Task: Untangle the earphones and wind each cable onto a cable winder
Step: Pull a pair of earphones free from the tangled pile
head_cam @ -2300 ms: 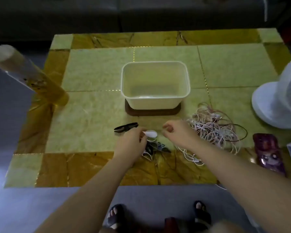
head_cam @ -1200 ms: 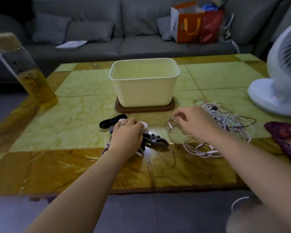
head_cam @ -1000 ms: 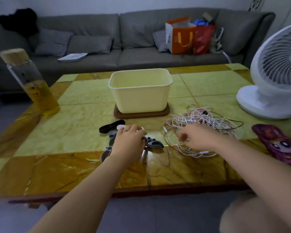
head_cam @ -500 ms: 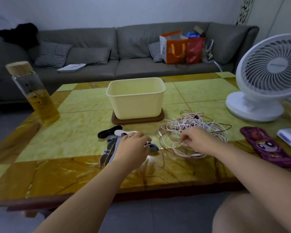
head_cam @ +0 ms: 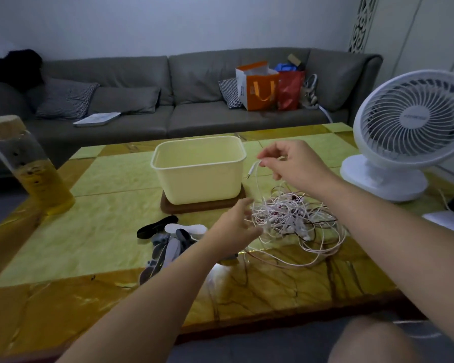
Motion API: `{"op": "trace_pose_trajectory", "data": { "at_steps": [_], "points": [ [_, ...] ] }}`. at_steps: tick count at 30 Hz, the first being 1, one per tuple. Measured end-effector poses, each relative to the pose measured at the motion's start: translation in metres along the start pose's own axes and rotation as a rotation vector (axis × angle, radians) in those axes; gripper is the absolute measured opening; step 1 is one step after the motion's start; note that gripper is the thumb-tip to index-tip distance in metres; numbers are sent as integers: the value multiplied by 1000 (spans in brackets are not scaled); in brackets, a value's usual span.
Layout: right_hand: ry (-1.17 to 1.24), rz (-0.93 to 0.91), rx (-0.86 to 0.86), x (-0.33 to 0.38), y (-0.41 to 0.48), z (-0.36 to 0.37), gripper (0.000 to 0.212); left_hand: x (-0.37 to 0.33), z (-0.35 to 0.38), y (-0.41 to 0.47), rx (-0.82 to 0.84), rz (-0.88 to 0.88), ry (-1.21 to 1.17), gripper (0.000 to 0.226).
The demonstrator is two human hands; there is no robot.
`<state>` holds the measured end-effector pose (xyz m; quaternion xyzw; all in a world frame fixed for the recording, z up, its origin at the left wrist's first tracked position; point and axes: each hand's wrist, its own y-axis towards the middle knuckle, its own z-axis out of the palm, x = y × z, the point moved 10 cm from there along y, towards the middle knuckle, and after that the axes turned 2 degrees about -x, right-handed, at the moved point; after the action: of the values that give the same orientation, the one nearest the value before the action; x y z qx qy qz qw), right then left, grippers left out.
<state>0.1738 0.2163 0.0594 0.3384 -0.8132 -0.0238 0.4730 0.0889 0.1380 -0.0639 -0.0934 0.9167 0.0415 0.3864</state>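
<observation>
A tangle of white and dark earphone cables lies on the table right of centre. My right hand is raised above it and pinches one white cable near its jack plug, which hangs in the air. My left hand hovers at the left edge of the tangle with fingers spread, holding nothing. Several flat cable winders in black, white and grey lie in a small pile left of my left wrist.
A cream plastic tub stands on a brown coaster behind the tangle. A white desk fan stands at the right, a glass bottle of yellow liquid at the left. A grey sofa lies beyond the yellow marble table.
My right hand has lifted from the tangle, drawing one white cable end up into the air. My left hand has left the winder pile and moved right toward the tangle. The camera has tilted up.
</observation>
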Motion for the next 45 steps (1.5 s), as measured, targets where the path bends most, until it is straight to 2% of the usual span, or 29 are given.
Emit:
{"op": "trace_pose_trajectory", "data": {
  "at_steps": [3, 6, 8, 12, 14, 16, 19, 23, 29, 31, 34, 36, 38, 41, 45],
  "points": [
    [156, 115, -64, -30, 4, -7, 18, 6, 19, 9, 7, 4, 61, 62],
    [38, 161, -66, -62, 6, -9, 15, 10, 23, 13, -90, 9, 90, 51],
    [-116, 189, 28, -82, 0, -1, 14, 7, 23, 11, -154, 70, 141, 40],
    [-342, 253, 259, -122, -21, 21, 15, 7, 29, 3, -154, 124, 226, 33],
    [-435, 219, 298, -128, -27, 25, 12, 7, 37, 0, -62, 168, 297, 27],
    [-498, 165, 339, -126, -29, 30, 11, 3, 53, -4, 98, 242, 393, 19],
    [-518, 124, 409, -125, -34, 37, 19, -3, 72, -7, 211, 322, 576, 26],
    [-381, 116, 249, -112, -28, 21, 22, -4, 74, 2, 174, 287, 599, 26],
    [-133, -48, -8, -29, 3, -28, 15, -12, 8, 26, -109, 129, 314, 9],
    [-73, -115, -61, 2, 12, -43, 11, -16, -15, 37, -163, 111, 99, 20],
    [-9, -189, -92, 37, 22, -57, 12, -27, -23, 51, -83, 49, -185, 52],
    [35, -230, -124, 55, 26, -64, 12, -37, -16, 59, -4, 37, -240, 66],
    [89, -255, -165, 68, 31, -70, 12, -44, -12, 66, 15, 40, -245, 68],
    [125, -291, -206, 82, 37, -75, 12, -50, -9, 75, -2, 50, -176, 56],
    [145, -316, -302, 82, 39, -85, 11, -53, -28, 82, -135, 84, -144, 6]
  ]
}}
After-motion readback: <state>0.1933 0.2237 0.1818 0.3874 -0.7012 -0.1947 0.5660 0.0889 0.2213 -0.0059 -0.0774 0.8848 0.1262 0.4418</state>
